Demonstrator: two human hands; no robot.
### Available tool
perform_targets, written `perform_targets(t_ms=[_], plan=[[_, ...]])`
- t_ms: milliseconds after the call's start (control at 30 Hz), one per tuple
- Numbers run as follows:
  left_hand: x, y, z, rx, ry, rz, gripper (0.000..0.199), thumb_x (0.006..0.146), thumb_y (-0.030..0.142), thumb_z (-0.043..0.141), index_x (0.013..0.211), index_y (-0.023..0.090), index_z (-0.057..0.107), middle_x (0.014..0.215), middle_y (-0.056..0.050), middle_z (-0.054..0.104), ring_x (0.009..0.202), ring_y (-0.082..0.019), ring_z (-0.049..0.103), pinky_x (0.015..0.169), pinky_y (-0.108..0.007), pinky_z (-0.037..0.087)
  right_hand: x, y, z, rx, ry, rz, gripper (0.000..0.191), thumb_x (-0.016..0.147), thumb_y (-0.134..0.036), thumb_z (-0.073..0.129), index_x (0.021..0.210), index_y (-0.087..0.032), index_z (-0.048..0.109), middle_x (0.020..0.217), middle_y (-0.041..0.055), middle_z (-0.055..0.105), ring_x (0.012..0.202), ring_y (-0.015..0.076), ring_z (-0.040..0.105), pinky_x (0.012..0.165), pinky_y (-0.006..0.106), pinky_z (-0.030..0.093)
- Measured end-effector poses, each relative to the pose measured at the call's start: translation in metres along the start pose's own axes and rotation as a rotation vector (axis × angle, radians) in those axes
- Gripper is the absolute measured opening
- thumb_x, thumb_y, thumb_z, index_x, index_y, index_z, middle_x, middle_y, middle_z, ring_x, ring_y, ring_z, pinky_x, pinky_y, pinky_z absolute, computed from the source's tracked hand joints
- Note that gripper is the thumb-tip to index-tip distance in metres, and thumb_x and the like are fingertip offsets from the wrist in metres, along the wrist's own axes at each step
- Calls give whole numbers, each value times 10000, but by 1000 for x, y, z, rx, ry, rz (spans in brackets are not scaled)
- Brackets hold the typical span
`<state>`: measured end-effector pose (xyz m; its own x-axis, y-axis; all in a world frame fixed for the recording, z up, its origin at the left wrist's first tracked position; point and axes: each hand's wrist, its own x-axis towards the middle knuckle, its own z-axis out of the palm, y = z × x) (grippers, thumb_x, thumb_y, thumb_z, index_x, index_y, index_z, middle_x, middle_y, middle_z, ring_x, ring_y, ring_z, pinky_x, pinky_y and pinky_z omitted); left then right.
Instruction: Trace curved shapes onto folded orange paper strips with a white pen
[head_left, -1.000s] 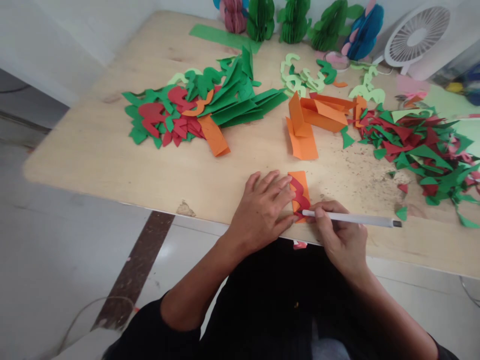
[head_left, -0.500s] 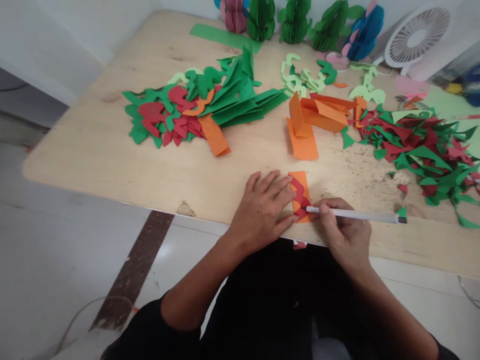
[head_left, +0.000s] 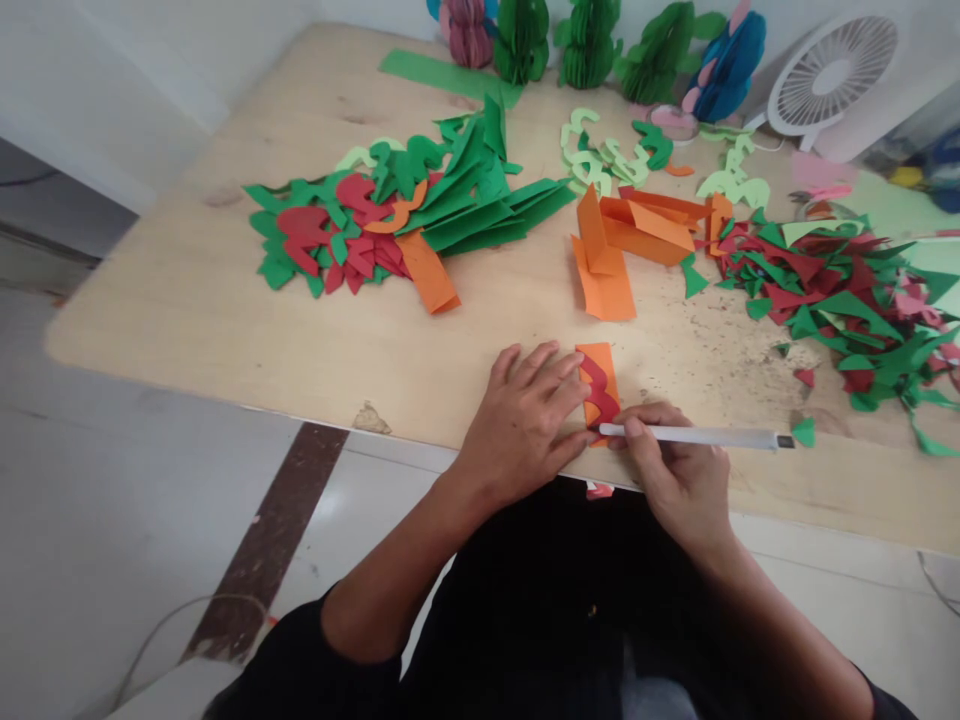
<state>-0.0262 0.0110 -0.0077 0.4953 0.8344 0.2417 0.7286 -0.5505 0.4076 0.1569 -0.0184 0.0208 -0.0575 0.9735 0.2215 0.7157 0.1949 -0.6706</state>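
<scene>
An orange paper strip (head_left: 598,352) lies near the table's front edge, with a wavy red paper cutout (head_left: 598,385) on top of it. My left hand (head_left: 525,415) is spread flat, its fingertips pressing on the left side of the cutout and strip. In my right hand (head_left: 679,470) is a white pen (head_left: 712,436), held in a pinch. The pen's tip touches the lower part of the red cutout, close to my left thumb. The lower end of the cutout is partly hidden by my fingers.
Folded orange paper (head_left: 645,230) sits beyond my hands. Green and red cutouts (head_left: 360,215) are heaped at the left, paper scraps (head_left: 847,300) at the right. Light green cutouts (head_left: 600,155), honeycomb paper shapes (head_left: 589,45) and a white fan (head_left: 836,75) stand or lie behind.
My right hand has moved the pen slightly left and down along the red cutout, toward its lower end. My left hand stays in place.
</scene>
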Motion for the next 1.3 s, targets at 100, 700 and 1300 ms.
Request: perform_targets(t_ms=[100, 700, 1300], plan=[[0, 0, 0, 2, -3, -3, 354, 928, 465, 562, 1171, 216, 626, 1465, -68, 520, 1393, -311, 396, 1159, -538, 249, -1, 2, 1, 5, -8, -15, 246, 938, -308, 515, 756, -221, 655, 722, -5, 721, 690, 156, 658, 632, 272, 469], [0, 1, -1, -14, -14, -8, 342, 930, 454, 558, 1164, 214, 627, 1468, -63, 517, 1400, -311, 384, 1158, -539, 244, 0, 2, 1, 5, 40, -32, 226, 938, -288, 516, 768, -220, 649, 678, -23, 695, 639, 139, 642, 592, 255, 441], [0, 0, -1, -18, -3, -13, 332, 936, 439, 544, 1172, 219, 622, 1460, -52, 527, 1395, -305, 393, 1162, -539, 240, 1, 8, 2, -78, 105, -52, 246, 949, -298, 505, 786, -199, 659, 744, 16, 712, 696, 156, 656, 640, 279, 468]])
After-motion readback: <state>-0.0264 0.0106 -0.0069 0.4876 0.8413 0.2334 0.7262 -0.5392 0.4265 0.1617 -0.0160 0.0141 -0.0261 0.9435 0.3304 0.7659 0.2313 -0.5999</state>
